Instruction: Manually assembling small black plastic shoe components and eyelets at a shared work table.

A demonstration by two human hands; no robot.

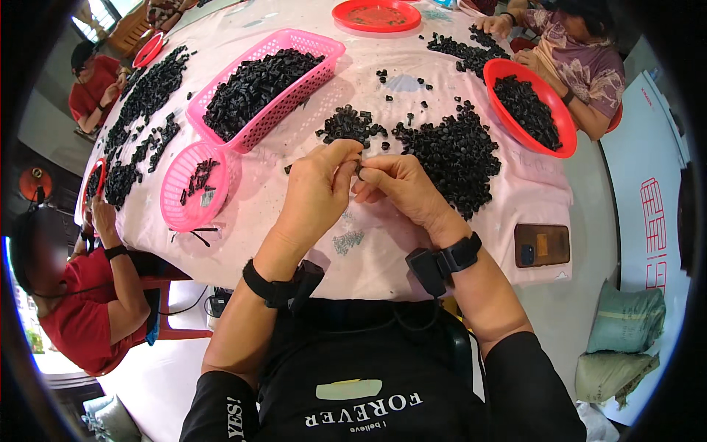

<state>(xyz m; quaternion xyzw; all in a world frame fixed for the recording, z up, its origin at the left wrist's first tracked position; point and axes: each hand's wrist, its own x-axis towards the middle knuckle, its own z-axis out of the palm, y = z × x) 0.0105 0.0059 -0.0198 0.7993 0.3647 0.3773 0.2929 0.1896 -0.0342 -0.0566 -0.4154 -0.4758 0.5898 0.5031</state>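
My left hand (322, 186) and my right hand (406, 188) meet over the table, fingertips pinched together. Between them is a small dark piece (359, 169), mostly covered by the fingers, so its exact kind does not show. Just beyond my left hand lies a small heap of short black plastic pieces (349, 125). A larger pile of similar black pieces (453, 158) spreads beside my right hand. To the left, a round pink basket (171, 193) has a few black pieces in it, and behind it stands a long pink basket (266, 131) filled with them.
A red basin (554, 144) of black pieces sits at right, near a person (582, 74). A phone (542, 245) lies at the right table edge. A red tray (377, 16) is at the far side. People in red (96, 309) sit at left by more black pieces (151, 88).
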